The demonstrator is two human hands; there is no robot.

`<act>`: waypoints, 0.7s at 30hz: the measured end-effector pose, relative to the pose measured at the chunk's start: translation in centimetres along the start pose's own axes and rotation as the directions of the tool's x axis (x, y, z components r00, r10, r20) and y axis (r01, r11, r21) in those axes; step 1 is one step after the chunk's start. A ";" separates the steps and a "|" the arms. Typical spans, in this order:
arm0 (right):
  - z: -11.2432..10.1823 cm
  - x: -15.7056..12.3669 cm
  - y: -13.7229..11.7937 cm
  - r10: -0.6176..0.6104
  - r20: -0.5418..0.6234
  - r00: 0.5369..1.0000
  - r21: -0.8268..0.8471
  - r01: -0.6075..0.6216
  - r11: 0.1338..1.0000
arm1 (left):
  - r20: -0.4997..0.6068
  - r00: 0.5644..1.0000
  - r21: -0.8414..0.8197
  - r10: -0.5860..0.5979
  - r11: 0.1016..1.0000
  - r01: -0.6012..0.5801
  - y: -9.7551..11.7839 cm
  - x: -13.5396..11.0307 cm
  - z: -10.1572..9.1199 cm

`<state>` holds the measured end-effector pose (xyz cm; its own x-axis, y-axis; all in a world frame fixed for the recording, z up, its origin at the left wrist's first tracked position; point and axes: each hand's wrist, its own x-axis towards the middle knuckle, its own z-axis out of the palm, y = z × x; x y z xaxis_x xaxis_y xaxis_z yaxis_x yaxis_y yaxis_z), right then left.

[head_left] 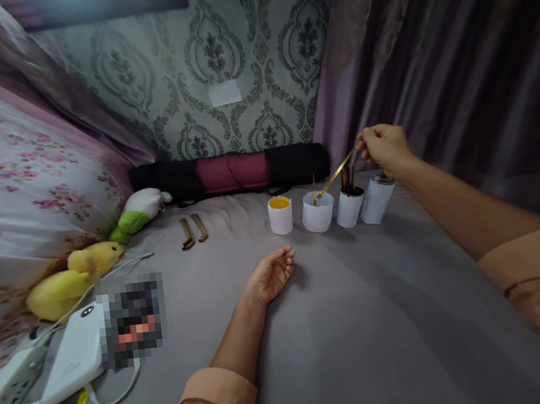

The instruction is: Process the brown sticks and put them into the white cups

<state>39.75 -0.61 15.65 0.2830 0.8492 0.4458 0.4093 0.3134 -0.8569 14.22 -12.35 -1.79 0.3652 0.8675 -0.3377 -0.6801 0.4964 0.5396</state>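
Pinching the upper end of the golden strip [339, 171] in the right hand [386, 149], slanting it to the mouth of the wide white cup [319, 218], possibly risking toppling that cup through a sideways drag, and holding the left hand [272, 277] empty, loosely curled.

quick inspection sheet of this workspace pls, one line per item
Surface: grey sheet, lightly wrinkled.
Work things: four white containers in a row; two brownish bundles lie to their left.
Clutter: yellow plush toy, green-and-white plush toy, white device.
Hands: right hand pinches a gold utensil, its tip at the second container from the left; left hand loosely curled, nothing seen in it.
Cables: white cables around the device.
Surroundings: patterned wall, curtain, black-and-maroon roll.
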 end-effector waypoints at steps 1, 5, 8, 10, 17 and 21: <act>0.1 0.2 0.1 -0.046 -0.016 0.999 -0.039 0.045 0.998 | 0.002 1.000 0.002 0.002 1.000 -0.002 0.0 0.0 0.0; 0.8 1.0 0.9 -0.120 0.014 0.993 -0.179 0.121 0.976 | 0.007 1.000 0.006 0.001 1.000 -0.001 0.0 0.1 -0.1; 1.4 1.4 1.5 -0.134 0.061 0.989 -0.248 0.145 0.958 | 0.012 1.000 0.008 0.004 1.000 -0.004 0.0 0.1 -0.2; 1.7 1.4 1.7 -0.126 0.106 0.986 -0.278 0.151 0.949 | 0.009 1.000 0.010 0.007 1.000 -0.007 0.0 0.1 -0.2; 3.1 1.3 2.6 -0.093 0.271 0.958 -0.336 0.185 0.924 | 0.026 1.000 -0.009 0.002 1.000 -0.002 0.0 0.5 -0.5; 4.2 1.5 3.6 -0.056 0.347 0.936 -0.365 0.190 0.911 | 0.027 1.000 -0.005 0.002 1.000 -0.002 0.0 0.5 -0.5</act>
<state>37.97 3.56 12.09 -0.0590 0.9248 0.3759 0.7437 0.2919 -0.6015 14.06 -11.98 -2.38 0.3807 0.8692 -0.3156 -0.6841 0.4944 0.5363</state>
